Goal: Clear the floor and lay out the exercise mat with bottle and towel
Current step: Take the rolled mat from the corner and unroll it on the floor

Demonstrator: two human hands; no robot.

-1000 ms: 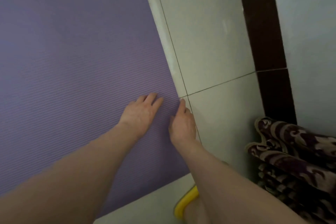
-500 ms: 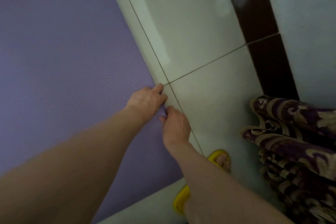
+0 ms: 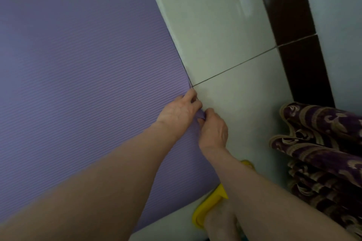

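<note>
Both hands work the right-hand edge of the purple exercise mat [image 3: 88, 84]. The left hand [image 3: 179, 112] lies on the mat with its fingers curled over the edge, and the right hand [image 3: 213, 128], just beside it on the floor side, pinches a small bunched fold of mat between thumb and fingers. The mat spreads flat away to the left of the hands; its border runs along the grout line of the pale floor tiles [image 3: 225, 35] beyond the fingertips. No bottle or towel shows in this view.

A likely snag is the fold itself: if the pinched bit is let go without being pulled taut, the edge may stay ruckled or curl up. A hard tug could also drag the whole mat askew from the tile line, since it looks light and lies loose on smooth tile. Below the right forearm, a foot in a yellow slipper [image 3: 209, 207] stands close to the mat's near corner and could catch it. Patterned dark fabric [image 3: 321, 143] hangs to the right of the hands, well apart from the mat.

A second ago both hands lay flat, pressing the surface; since then the fingers have closed on the edge, and the mat edge has come up to the grout line.
</note>
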